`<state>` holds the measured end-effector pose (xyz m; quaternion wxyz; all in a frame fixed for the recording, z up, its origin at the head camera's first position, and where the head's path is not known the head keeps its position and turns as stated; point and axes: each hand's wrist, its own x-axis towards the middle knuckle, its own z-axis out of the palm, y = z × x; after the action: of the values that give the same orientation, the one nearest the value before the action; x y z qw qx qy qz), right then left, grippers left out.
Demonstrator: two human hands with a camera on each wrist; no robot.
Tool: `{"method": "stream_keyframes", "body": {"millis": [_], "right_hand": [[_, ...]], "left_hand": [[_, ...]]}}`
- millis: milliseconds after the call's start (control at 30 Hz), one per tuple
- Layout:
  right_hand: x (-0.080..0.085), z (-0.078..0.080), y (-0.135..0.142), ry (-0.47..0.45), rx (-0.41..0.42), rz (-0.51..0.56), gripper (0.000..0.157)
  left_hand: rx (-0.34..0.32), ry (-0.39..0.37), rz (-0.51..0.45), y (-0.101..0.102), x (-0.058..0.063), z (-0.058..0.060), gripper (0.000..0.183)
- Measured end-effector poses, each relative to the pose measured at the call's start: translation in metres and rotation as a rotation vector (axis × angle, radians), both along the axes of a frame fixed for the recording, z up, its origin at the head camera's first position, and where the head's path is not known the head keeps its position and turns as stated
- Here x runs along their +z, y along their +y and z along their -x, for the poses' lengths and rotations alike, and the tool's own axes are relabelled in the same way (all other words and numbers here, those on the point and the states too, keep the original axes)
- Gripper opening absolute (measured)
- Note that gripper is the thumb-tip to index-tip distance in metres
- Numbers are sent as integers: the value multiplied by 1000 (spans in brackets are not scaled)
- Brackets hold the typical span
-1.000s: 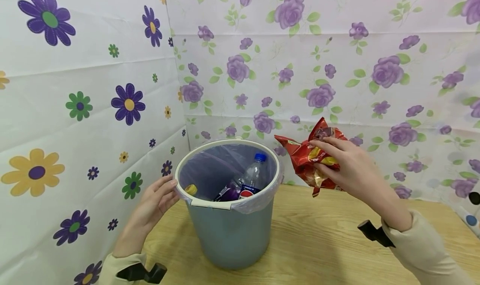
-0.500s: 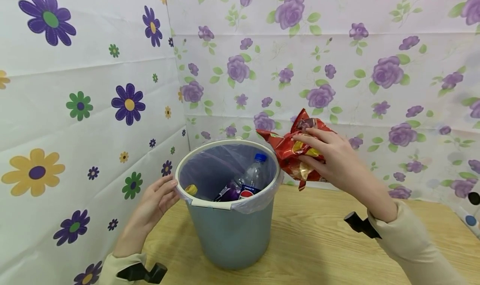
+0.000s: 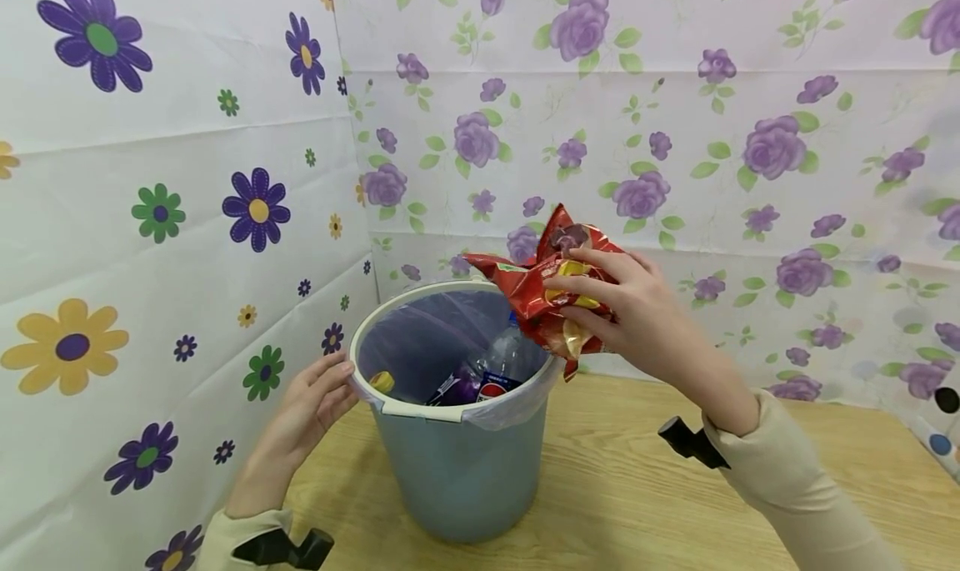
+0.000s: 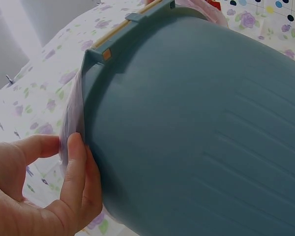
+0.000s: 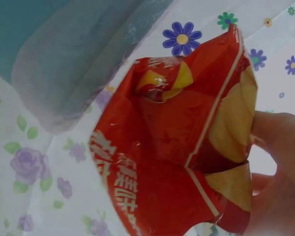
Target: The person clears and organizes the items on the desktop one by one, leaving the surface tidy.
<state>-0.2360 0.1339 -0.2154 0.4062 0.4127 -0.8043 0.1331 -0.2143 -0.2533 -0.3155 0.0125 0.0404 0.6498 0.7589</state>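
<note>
My right hand grips a crumpled red chip bag, holding it over the right side of the trash can's rim. In the right wrist view the bag shows pale chip pictures and white lettering, and the fingers are partly hidden behind it. My left hand pinches the left rim of the blue-grey trash can and its thin plastic liner. The left wrist view has thumb and fingers on either side of that rim. Inside lies a clear plastic bottle, its blue cap mostly covered by the bag.
A purple-labelled item and a small yellow piece are also in the trash can. The can stands on a wood-grain table. Flower-printed sheets rise at the left and back.
My right hand has carried the chip bag leftward and slightly up, from beside the trash can to over its right rim, overlapping the bottle. My left hand has stayed put.
</note>
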Motion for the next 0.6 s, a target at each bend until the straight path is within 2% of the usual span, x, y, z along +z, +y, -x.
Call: {"method": "stream_keyframes", "body": {"millis": [200,467,600], "right_hand": [[4,-4,-13,30,85,5,38],[6,-4,-30,-15,142,9,33],[6,-2,-38,-3,171,7,30]], "left_hand": [[6,2,5,-1,-1,0,59],[7,-3,8,0,0,-1,59],[5,-4,11,1,1,-1,61]]}}
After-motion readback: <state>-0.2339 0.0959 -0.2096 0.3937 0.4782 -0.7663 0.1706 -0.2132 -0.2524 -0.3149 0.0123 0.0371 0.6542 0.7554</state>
